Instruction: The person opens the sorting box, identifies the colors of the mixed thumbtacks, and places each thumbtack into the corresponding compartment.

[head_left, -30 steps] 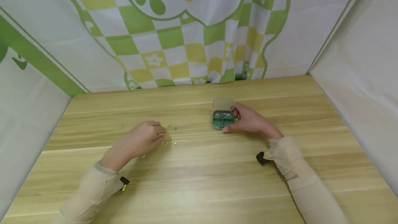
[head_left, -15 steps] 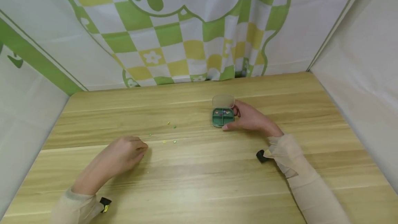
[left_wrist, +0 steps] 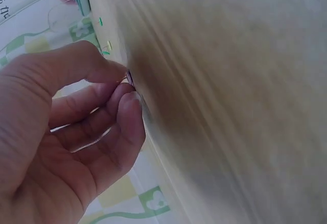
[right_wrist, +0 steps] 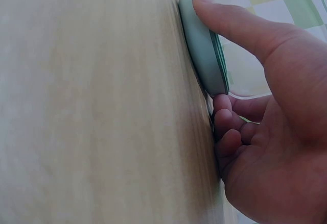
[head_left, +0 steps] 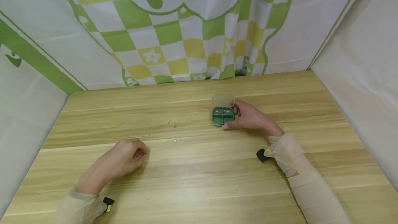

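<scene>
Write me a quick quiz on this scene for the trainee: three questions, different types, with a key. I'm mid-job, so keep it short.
1. Short answer: which of the person's hands is holding the box?
2. True or false: the clear lid stands raised at the far edge of the box.
3. Multiple choice: in the head view, where inside the box do small pieces show?
A) Near half only
B) Far half only
C) Both halves

Key:
1. The right hand.
2. True.
3. B.
</scene>
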The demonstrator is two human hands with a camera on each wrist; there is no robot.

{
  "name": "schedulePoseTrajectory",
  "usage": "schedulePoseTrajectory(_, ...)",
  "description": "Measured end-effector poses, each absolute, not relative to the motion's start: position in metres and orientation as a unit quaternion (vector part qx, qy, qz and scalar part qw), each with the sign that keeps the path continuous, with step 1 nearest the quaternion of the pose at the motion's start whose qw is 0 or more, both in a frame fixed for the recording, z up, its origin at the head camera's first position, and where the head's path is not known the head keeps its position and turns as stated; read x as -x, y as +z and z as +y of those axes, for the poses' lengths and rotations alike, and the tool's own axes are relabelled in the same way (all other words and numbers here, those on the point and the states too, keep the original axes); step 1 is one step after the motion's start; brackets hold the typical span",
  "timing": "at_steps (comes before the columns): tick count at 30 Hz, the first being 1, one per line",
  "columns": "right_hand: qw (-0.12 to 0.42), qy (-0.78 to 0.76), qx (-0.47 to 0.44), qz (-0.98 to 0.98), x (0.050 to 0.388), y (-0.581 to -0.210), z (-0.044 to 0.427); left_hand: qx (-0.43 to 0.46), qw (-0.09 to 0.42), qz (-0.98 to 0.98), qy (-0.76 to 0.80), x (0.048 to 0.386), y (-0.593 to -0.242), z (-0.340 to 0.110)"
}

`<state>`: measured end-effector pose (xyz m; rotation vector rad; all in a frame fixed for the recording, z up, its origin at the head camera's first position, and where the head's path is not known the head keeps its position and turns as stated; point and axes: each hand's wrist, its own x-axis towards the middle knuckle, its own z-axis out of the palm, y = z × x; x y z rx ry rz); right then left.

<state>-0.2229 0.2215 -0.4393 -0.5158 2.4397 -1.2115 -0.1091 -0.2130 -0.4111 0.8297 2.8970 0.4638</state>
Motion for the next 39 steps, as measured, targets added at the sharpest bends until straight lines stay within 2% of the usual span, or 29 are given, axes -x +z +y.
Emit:
schedulePoseTrajectory(9, 0.187, -0.445, 0.185, 0.856, 0.2208, -0.4361, 0.2206, -0.244, 0.083, 0.952, 0.165, 0.1105, -0.4107, -0.21)
schedulePoseTrajectory(15, 0.189, -0.442, 0.182, 0.858, 0.2201, -0.4364, 0.2205, -0.244, 0.087, 0.95, 0.172, 0.1104, -0.4109, -0.2106)
schedulePoseTrajectory(39, 0.185, -0.441, 0.189, 0.858, 0.2205, -0.4368, 0.2201, -0.297, 0.03, 0.943, 0.15, 0.1133, -0.4117, -0.2024)
